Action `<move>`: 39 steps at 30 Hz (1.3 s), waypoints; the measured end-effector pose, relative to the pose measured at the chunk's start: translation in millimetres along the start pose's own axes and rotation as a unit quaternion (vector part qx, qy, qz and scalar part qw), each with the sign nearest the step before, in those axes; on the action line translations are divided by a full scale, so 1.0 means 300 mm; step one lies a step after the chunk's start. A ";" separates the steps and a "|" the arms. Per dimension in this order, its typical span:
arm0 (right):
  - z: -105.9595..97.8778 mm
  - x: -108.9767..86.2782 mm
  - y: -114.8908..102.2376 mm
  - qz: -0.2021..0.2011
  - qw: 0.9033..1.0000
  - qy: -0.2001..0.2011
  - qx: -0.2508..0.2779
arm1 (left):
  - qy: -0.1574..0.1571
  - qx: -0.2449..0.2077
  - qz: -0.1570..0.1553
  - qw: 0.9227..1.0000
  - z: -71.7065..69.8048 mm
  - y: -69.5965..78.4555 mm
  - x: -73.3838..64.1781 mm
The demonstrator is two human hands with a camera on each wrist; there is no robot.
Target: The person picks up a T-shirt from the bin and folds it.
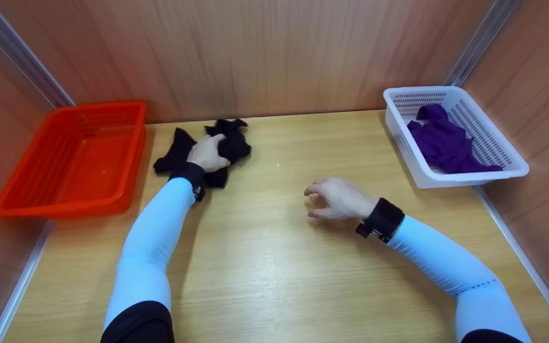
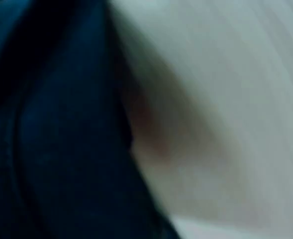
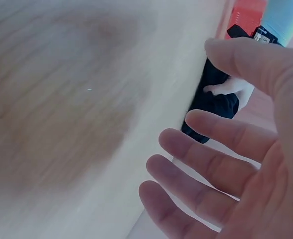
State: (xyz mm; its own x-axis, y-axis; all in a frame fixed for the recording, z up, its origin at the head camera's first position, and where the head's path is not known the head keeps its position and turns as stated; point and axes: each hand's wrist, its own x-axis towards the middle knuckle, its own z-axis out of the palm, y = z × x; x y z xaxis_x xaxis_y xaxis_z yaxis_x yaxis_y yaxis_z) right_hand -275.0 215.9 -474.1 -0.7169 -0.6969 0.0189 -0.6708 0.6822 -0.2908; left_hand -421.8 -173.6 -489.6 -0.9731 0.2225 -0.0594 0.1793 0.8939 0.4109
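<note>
A crumpled black cloth [image 1: 235, 145] lies on the table near the back wall. My left hand [image 1: 208, 153] is over its middle and grips it, with folds showing between thumb and forefinger; the other fingertips are hidden. Dark fabric [image 2: 61, 129] fills the left side of the left wrist view, blurred and close. To the right of the cloth, my right hand [image 1: 341, 197] hovers low over the table with nothing in it. Its fingers [image 3: 211, 172] are spread and slightly bent in the right wrist view, the thumb held apart.
At the left stands an orange-red plastic basket [image 1: 134, 164] with nothing visible inside. A white slotted basket [image 1: 405, 147] at the back right holds a crumpled purple cloth [image 1: 446, 143]. Wood-grain panels [image 1: 274, 57] with metal edging enclose the table [image 1: 265, 267] at the back and sides.
</note>
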 end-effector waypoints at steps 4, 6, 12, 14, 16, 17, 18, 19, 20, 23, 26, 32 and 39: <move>-0.012 0.025 0.004 -0.012 1.000 0.011 -0.001 | -0.035 0.031 0.093 0.995 -0.002 0.108 -0.029; -0.014 0.036 0.008 -0.013 1.000 0.019 -0.002 | -0.038 0.034 0.122 0.991 -0.004 0.161 -0.045; -0.009 0.080 0.004 -0.013 0.999 0.032 0.012 | -0.003 -0.009 0.105 0.994 -0.016 0.195 -0.090; -0.009 0.098 0.001 -0.015 0.999 0.039 0.010 | 0.006 -0.020 0.079 0.997 -0.020 0.171 -0.114; -0.012 0.117 0.000 -0.021 0.998 0.051 0.006 | 0.012 -0.022 0.049 0.998 -0.020 0.149 -0.138; -0.015 0.128 0.000 -0.026 0.998 0.059 0.002 | 0.011 -0.021 0.036 0.999 -0.018 0.142 -0.151; -0.018 0.139 0.000 -0.029 0.997 0.065 -0.003 | 0.007 -0.019 0.028 0.999 -0.016 0.138 -0.163; -0.021 0.152 0.001 -0.034 0.997 0.070 -0.009 | 0.002 -0.018 0.024 1.000 -0.011 0.135 -0.171; -0.023 0.164 0.002 -0.038 0.997 0.071 -0.017 | -0.005 -0.015 0.023 1.000 -0.006 0.134 -0.178; -0.018 0.204 0.006 -0.053 0.996 0.060 -0.042 | -0.025 -0.013 0.031 0.999 0.009 0.139 -0.190; -0.001 0.242 0.013 -0.058 0.995 0.029 -0.072 | -0.027 -0.042 0.039 0.998 0.016 0.142 -0.194; 0.032 0.277 0.036 -0.024 0.994 -0.009 -0.102 | 0.004 -0.132 0.061 0.989 -0.013 0.131 -0.207; 0.016 0.297 0.064 -0.040 0.991 0.071 -0.107 | 0.096 -0.231 0.077 0.965 -0.086 0.110 -0.217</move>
State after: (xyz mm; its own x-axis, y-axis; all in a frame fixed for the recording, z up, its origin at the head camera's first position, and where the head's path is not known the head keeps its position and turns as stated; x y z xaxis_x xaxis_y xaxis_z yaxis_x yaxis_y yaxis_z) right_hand -350.8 165.9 -482.5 -0.6686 -0.7234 0.1725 -0.7411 0.6672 -0.0746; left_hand -356.2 -168.6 -448.7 -0.9570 0.2227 0.1860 0.2832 0.5769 0.7661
